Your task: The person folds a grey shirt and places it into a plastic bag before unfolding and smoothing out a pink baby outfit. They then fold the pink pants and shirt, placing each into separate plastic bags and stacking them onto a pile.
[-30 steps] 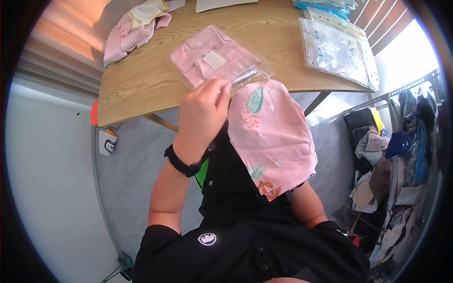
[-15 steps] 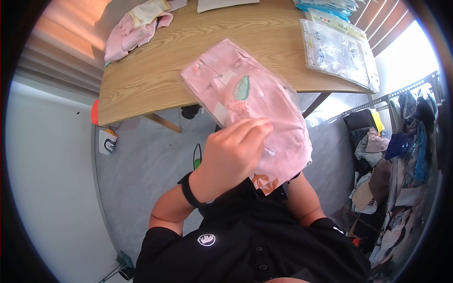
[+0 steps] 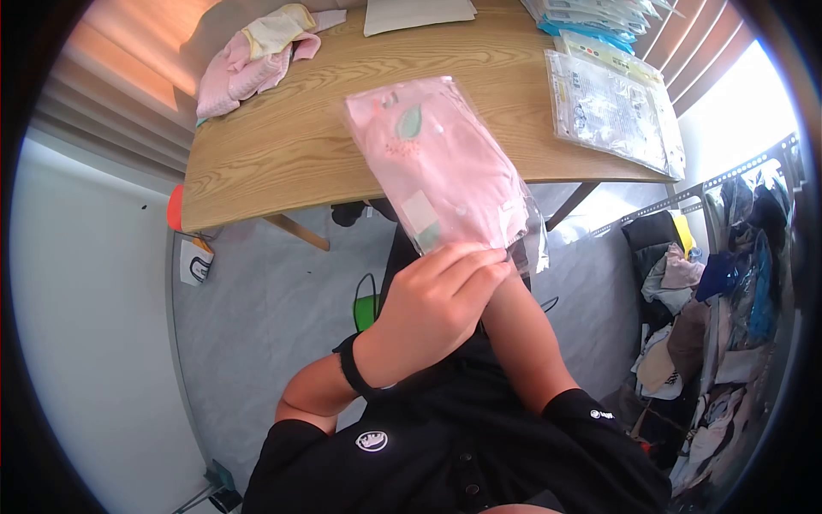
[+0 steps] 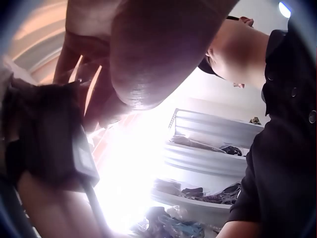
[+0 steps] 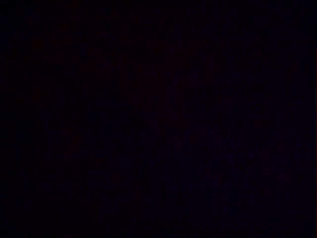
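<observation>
A flat clear plastic bag with folded pink cloth in it is held up at the table's near edge. The cloth bears a green leaf print. My left hand pinches the bag's near end, fingers bent over the edge. My right forearm reaches up to the same end; the right hand itself is hidden behind the left hand and the bag. The left wrist view shows my left hand large and close, beside a dark box on an arm. The right wrist view is black.
On the wooden table lie pink and cream clothes at the back left, a white sheet at the back, and clear bags at the right. A rack of clothes stands at the right.
The pink cloth, earlier outside and then over the clear bag, now shows inside it. My left hand has moved down to the near end, and the right forearm has swung inward.
</observation>
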